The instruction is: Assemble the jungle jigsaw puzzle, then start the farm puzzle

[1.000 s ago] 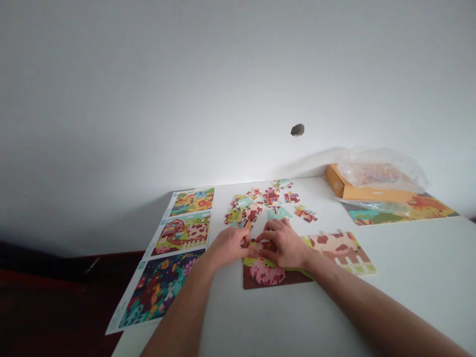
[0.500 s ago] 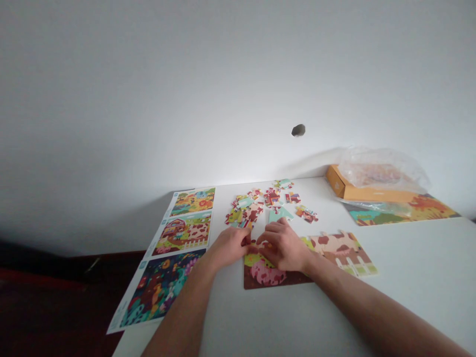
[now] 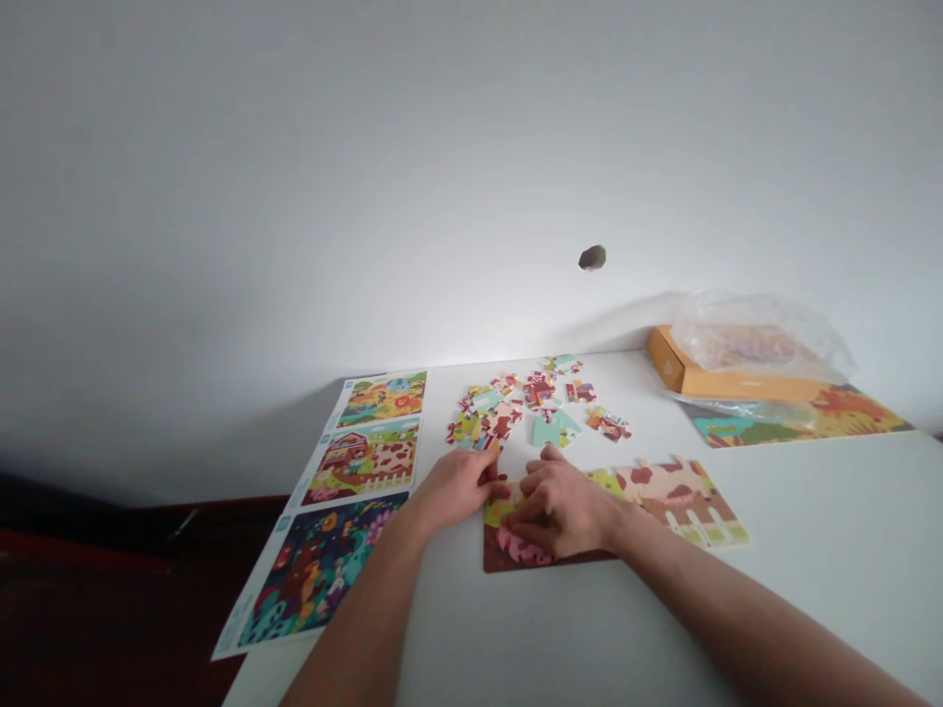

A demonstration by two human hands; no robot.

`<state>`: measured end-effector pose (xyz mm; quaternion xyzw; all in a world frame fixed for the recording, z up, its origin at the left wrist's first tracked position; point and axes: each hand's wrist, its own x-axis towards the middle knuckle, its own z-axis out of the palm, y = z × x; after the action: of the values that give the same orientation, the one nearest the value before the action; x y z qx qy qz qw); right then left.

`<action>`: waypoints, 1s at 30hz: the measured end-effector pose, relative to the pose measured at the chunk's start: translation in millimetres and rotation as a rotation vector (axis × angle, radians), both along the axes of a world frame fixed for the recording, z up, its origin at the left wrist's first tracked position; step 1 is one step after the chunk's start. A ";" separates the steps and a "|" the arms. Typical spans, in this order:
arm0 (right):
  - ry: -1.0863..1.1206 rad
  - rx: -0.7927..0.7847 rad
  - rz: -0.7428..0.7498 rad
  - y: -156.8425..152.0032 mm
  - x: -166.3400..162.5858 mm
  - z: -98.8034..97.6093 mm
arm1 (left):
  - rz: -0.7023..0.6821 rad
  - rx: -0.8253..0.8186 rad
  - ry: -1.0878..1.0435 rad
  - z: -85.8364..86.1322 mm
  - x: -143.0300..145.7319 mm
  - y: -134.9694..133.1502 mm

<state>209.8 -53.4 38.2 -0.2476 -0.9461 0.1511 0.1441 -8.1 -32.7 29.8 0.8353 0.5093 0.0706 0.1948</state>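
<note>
A partly joined jigsaw puzzle (image 3: pixel 589 560) lies flat on the table, showing a pink pig at its left and a spotted cow behind a white fence at its right. At its upper left edge, my left hand (image 3: pixel 463 483) is closed, thumb and fingers pinched on what looks like a puzzle piece, mostly covered. My right hand (image 3: pixel 567 506) rests over the puzzle's left half. Its fingers are curled together, with the tips touching the pig area; anything between them is hidden. Loose puzzle pieces (image 3: pixel 482 417) lie in a heap just beyond my hands.
A printed picture sheet (image 3: pixel 313 496) with three scenes lies at the left table edge. Other loose pieces (image 3: pixel 609 424) are scattered behind the puzzle. Back right, an orange box (image 3: pixel 667 358) under a clear plastic bag (image 3: pixel 766 334) stands on a picture board (image 3: pixel 855 412). A wall borders the table behind.
My right hand has drawn back slightly toward me, its fingertips shifting down onto the pig area and uncovering more of a pale green piece. My left hand stays nearly where it was.
</note>
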 end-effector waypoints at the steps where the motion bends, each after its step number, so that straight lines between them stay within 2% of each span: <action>1: -0.008 -0.001 -0.017 1.2 1.0 -0.4 | 0.004 0.003 0.006 -0.2 -0.1 -0.1; 7: -0.058 -0.021 -0.172 5.8 10.6 7.1 | -0.005 -0.012 -0.054 1.9 -1.0 -0.7; 11: -0.106 -0.146 -0.224 9.0 25.4 17.3 | -0.058 -0.021 -0.104 7.0 -0.5 -0.9; 15: -0.250 -0.274 -0.286 16.3 48.2 24.0 | -0.105 -0.031 -0.131 10.5 -0.1 -1.6; 20: -0.365 -0.277 -0.412 24.7 68.2 27.9 | -0.062 0.007 -0.117 10.6 -0.6 -2.8; 25: -0.374 -0.265 -0.440 21.6 61.0 23.8 | -0.100 0.120 -0.207 8.0 8.0 -6.3; 30: -0.337 -0.210 -0.447 10.5 36.5 16.8 | -0.238 0.086 -0.249 5.7 22.1 -13.2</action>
<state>246.4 -42.9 55.1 -0.4848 -0.8580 0.1692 -0.0118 14.0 -45.8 35.5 0.8821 0.3752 0.1716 0.2276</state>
